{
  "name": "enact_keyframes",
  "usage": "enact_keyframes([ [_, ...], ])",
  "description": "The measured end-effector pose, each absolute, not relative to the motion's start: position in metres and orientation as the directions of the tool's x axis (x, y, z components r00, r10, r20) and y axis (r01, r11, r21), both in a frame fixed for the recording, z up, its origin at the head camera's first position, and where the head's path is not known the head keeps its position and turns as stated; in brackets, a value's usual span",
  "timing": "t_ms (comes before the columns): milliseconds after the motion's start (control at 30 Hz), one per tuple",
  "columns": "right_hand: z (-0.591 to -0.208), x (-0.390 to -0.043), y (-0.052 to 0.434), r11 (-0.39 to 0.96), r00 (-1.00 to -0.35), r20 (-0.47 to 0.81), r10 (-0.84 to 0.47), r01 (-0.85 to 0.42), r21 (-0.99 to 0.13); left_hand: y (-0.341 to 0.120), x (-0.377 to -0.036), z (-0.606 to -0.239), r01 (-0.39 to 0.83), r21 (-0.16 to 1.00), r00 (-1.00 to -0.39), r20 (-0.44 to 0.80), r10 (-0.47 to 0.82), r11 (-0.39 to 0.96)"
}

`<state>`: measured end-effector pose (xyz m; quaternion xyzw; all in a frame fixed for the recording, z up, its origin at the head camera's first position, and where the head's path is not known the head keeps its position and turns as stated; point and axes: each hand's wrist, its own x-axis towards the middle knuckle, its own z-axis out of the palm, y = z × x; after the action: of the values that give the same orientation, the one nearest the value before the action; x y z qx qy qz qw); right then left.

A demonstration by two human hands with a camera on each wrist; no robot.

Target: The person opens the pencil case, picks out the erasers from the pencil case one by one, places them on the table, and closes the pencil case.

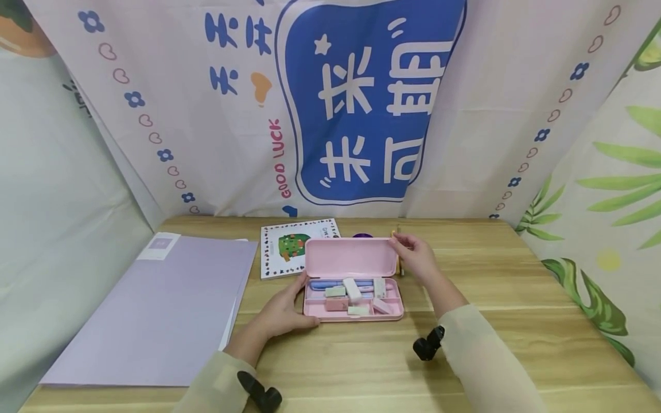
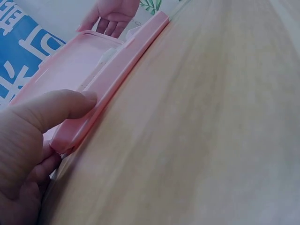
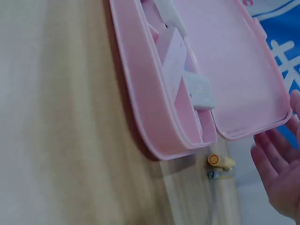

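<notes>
A pink pencil case (image 1: pixel 351 258) lies on the table with its lid raised. Inside its compartments are blue pens (image 1: pixel 322 284) and several erasers, among them a white eraser (image 1: pixel 352 290) and a pink eraser (image 1: pixel 337 304). My left hand (image 1: pixel 283 310) holds the case by its left end, the thumb on the front wall (image 2: pixel 105 96) and the other fingers round the side. At the lid's upper right corner, my right hand (image 1: pixel 417 259) pinches the edge between thumb and fingers.
Behind the case lies a white booklet (image 1: pixel 294 244) with a green picture, partly covered by the lid. A lilac folder (image 1: pixel 155 315) takes up the left of the table. Yellow and grey pens (image 3: pixel 221 161) lie behind the case's right end. A purple round thing (image 1: pixel 363 235) peeks over the lid.
</notes>
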<state>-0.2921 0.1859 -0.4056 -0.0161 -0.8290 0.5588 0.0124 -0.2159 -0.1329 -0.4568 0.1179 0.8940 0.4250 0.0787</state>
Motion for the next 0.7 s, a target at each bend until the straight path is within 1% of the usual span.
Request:
enact_keyframes([
  [100,-0.405,-0.274,0.188,0.476,-0.992,0.120,0.035,-0.089,-0.875,-0.132,-0.216,-0.456,0.142,0.781,-0.959,-0.043,0.279,0.608],
  [200,-0.411,-0.250,0.188,0.548,-0.982,0.185,-0.026,-0.169,-0.819,-0.132,-0.216,-0.456,0.140,0.786,-0.959,-0.045,0.281,0.603],
  [367,-0.426,-0.221,0.184,0.648,-0.965,0.162,-0.206,-0.259,-0.716,-0.132,-0.216,-0.455,0.140,0.781,-0.957,-0.050,0.285,0.608],
  [433,-0.431,-0.215,0.182,0.675,-0.956,0.155,-0.250,-0.287,-0.680,-0.132,-0.216,-0.454,0.139,0.776,-0.957,-0.054,0.284,0.615],
  [533,-0.437,-0.211,0.179,0.707,-0.947,0.157,-0.281,-0.315,-0.634,-0.132,-0.216,-0.454,0.130,0.773,-0.958,-0.063,0.279,0.621],
  [700,-0.440,-0.210,0.175,0.744,-0.940,0.175,-0.292,-0.338,-0.576,-0.132,-0.216,-0.454,0.129,0.770,-0.959,-0.065,0.277,0.625],
])
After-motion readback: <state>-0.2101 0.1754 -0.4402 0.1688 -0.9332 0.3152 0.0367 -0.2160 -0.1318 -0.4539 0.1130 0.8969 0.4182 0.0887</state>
